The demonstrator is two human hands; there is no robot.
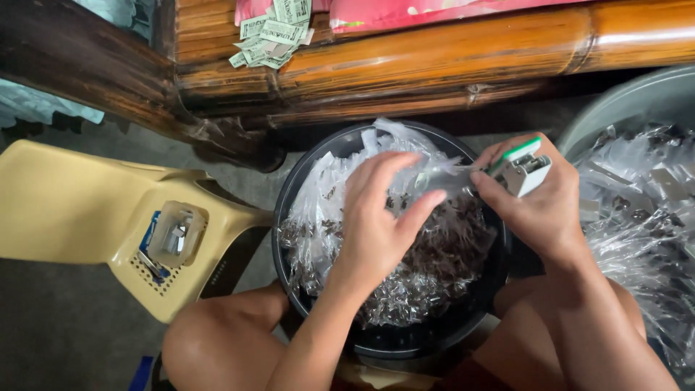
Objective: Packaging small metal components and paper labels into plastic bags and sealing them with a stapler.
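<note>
My left hand (380,213) hovers over a black round basin (289,195) full of small clear plastic packets with dark contents (434,268). Its fingers pinch one clear packet (434,177) at the top edge. My right hand (539,203) grips a small green-and-white stapler (523,165), its nose against that same packet. The basin sits between my bare knees.
A yellow plastic chair (79,210) stands at the left with a clear small box (177,233) on its seat. A bamboo bench (434,58) spans the top, with a pile of small paper slips (271,36) on it. A grey tub (637,101) of clear packets (644,210) stands at the right.
</note>
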